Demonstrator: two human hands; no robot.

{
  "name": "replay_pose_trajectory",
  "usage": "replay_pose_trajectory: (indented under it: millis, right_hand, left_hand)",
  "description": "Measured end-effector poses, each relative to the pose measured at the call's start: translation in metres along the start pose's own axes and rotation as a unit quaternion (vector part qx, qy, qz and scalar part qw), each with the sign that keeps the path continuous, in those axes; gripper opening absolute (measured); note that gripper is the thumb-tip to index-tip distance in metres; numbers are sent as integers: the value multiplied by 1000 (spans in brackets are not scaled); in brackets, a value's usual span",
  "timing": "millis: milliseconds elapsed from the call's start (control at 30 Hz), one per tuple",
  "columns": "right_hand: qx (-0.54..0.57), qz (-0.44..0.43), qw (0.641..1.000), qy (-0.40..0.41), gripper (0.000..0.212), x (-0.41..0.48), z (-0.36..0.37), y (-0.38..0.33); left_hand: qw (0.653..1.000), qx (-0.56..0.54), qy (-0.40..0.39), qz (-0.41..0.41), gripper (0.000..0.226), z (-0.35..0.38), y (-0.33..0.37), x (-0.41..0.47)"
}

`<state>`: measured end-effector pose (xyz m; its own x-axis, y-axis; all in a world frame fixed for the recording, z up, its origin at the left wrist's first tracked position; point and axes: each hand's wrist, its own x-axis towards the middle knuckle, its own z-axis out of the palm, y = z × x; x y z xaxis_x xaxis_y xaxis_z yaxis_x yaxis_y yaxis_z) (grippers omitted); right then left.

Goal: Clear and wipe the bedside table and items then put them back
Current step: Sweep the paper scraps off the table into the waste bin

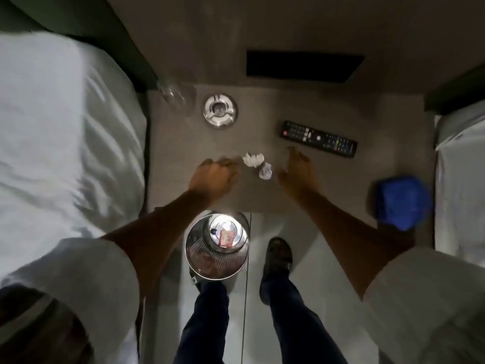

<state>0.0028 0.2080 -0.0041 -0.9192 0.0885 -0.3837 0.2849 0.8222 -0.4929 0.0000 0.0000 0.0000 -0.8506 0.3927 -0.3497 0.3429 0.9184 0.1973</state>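
Two crumpled white paper balls lie mid-table on the grey bedside table [262,106]: a larger one [252,159] and a smaller one [265,172]. My left hand [214,177] hovers just left of the larger ball, fingers curled, touching or nearly touching it. My right hand [298,170] is just right of the smaller ball, fingers spread, holding nothing. A round metal ashtray [220,110] sits at the back, a clear glass [175,97] at the back left corner, a black remote [318,138] at the right, a blue cloth [401,202] on the front right corner.
A shiny metal bin [216,246] with a small red-and-white wrapper inside stands on the floor at the table's front edge, by my feet. White bedding [60,140] lies to the left, another bed [462,174] to the right. A dark wall panel [301,65] sits behind the table.
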Motion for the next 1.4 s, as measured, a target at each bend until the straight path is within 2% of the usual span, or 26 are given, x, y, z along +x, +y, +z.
replay_pose_trajectory:
  millis: [133, 233, 300, 400, 500, 667, 733, 867, 1000, 1100, 1200, 1333, 1400]
  right_hand:
    - [-2, 52, 996, -68, 55, 22, 44, 12]
    - [16, 73, 994, -80, 63, 33, 69, 17]
    - [3, 63, 996, -57, 55, 33, 76, 17]
    - [3, 56, 998, -30, 42, 17, 86, 21]
    - [-1, 48, 998, -39, 42, -10, 95, 25]
    - [-30, 8, 995, -89, 42, -65, 112, 21]
    - [-46, -10, 994, -103, 41, -87, 122, 21]
    - [-58, -16, 989, -137, 42, -122, 147, 25]
    - [-57, -7, 984, -171, 49, -136, 163, 32]
    - [-61, 2, 981, -185, 56, -138, 167, 39]
    - [-52, 8, 983, -176, 55, -130, 153, 42]
    - [-36, -14, 992, -120, 40, -93, 118, 42]
    - [-52, -43, 994, -81, 33, -67, 95, 44]
  left_hand:
    - [999, -23, 28, 38, 53, 34, 15, 46]
    - [999, 26, -14, 45, 48, 60, 17, 75]
    - [996, 45, -34, 67, 39, 70, 16, 81]
    - [997, -16, -32, 64, 26, 79, 14, 60]
    - [996, -64, -40, 36, 26, 89, 9, 19]
    - [997, -67, 36, 23, 21, 103, -5, -58]
    - [996, -71, 47, -7, 24, 116, -7, -84]
    - [985, -136, -43, -93, 37, 152, -5, -123]
    - [973, -137, -127, -135, 46, 173, 3, -137]
    - [971, -117, -151, -145, 49, 176, 3, -140]
    - [980, -108, -104, -128, 41, 162, -3, -131]
    - [991, -84, 69, -77, 26, 125, -14, -91]
    - [988, -81, 128, -42, 25, 104, -17, -62]
